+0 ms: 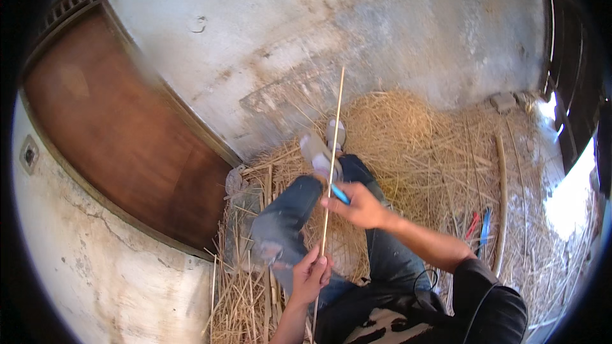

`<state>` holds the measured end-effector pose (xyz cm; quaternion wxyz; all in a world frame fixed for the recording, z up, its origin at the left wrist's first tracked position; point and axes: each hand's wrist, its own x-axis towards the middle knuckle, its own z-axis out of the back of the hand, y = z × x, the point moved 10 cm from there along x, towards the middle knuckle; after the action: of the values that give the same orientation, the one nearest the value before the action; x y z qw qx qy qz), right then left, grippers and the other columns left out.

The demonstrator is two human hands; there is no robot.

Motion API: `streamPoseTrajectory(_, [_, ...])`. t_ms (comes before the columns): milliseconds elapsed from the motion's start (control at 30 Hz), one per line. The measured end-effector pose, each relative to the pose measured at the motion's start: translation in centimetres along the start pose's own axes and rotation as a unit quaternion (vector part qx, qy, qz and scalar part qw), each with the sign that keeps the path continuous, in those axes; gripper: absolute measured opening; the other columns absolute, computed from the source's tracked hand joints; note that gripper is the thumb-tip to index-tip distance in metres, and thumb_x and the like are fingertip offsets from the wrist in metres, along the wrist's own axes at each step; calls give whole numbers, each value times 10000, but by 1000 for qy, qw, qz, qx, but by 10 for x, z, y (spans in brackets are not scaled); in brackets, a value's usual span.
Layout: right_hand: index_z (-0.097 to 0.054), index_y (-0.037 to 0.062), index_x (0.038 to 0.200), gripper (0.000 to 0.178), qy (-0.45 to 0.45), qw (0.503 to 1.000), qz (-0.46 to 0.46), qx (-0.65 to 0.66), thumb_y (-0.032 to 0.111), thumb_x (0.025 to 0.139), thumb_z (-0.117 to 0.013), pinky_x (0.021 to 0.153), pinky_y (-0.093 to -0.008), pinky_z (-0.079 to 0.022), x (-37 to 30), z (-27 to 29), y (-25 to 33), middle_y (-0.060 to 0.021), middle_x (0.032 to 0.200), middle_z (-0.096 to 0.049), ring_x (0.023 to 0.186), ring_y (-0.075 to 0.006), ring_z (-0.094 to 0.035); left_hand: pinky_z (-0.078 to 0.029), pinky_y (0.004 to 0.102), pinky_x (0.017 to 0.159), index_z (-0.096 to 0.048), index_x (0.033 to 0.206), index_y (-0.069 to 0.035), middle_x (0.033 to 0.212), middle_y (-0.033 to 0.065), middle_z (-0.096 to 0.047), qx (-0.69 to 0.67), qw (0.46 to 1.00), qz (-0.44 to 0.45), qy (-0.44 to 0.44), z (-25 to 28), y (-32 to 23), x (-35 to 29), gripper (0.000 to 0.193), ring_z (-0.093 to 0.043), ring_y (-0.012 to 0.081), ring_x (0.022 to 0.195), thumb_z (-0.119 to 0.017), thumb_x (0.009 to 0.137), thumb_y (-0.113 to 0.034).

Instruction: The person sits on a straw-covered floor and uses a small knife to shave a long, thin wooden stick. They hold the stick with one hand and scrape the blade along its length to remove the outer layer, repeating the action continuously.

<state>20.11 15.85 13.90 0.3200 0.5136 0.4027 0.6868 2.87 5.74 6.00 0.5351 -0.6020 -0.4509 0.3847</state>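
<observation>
A long, thin pale strip (337, 111), which looks like split bamboo or cane, runs upward from my lap past my feet. My left hand (311, 275) is closed around its lower part, just above my thigh. Higher up, my right hand (362, 207) grips a small blue-handled tool (340, 194) whose tip meets or lies right beside the strip. The tool's working end is too small to make out, so its exact kind is unclear. My legs are bent beneath the strip, with light-coloured shoes (317, 153) on my feet.
Loose shavings (398, 121) heap up against the stained wall (268, 32) and spread around me. To the right lie a red-handled tool (472, 225), a blue tool (486, 226) and a long pole (501, 191). A brown door (127, 127) stands at the left.
</observation>
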Motion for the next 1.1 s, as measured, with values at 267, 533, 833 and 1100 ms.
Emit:
streamPoseTrajectory(267, [-740, 53, 1011, 263, -108, 973, -115, 169, 264, 1057, -590, 541, -246, -382, 23, 36, -46, 36, 714, -545, 620, -34, -488, -410, 216, 488, -411, 1566, -45, 923, 76, -652, 32, 999, 0, 25, 8, 16, -9, 545, -483, 53, 581, -588, 1053, -83])
streamPoseTrajectory(533, [-620, 55, 1253, 334, -19, 997, -63, 47, 332, 1082, -548, 579, -257, -397, 45, 15, 22, -10, 815, -584, 665, -64, -517, -370, 225, 482, -447, 1549, -45, 665, -33, -508, 47, 994, -98, -6, 40, -8, -16, 501, -440, 39, 530, -567, 1064, -82])
streamPoseTrajectory(833, [-617, 22, 1196, 333, 33, 961, 74, -264, 318, 1081, -518, 811, -423, -506, 78, 0, 118, -224, 977, -678, 888, -383, -672, -365, 212, 505, -460, 1538, -28, 671, -57, -493, 61, 993, -96, -13, 64, -53, -18, 491, -435, 20, 563, -566, 1063, -93])
streamPoseTrajectory(1100, [-656, 19, 1072, 329, 11, 909, -1, -418, 322, 1065, -527, 648, -486, -480, 148, 27, 113, -243, 765, -631, 707, -444, -619, -354, 206, 501, -492, 1516, -21, 691, -60, -499, 20, 992, -124, 11, 72, -67, 31, 473, -429, 7, 568, -576, 1052, -64])
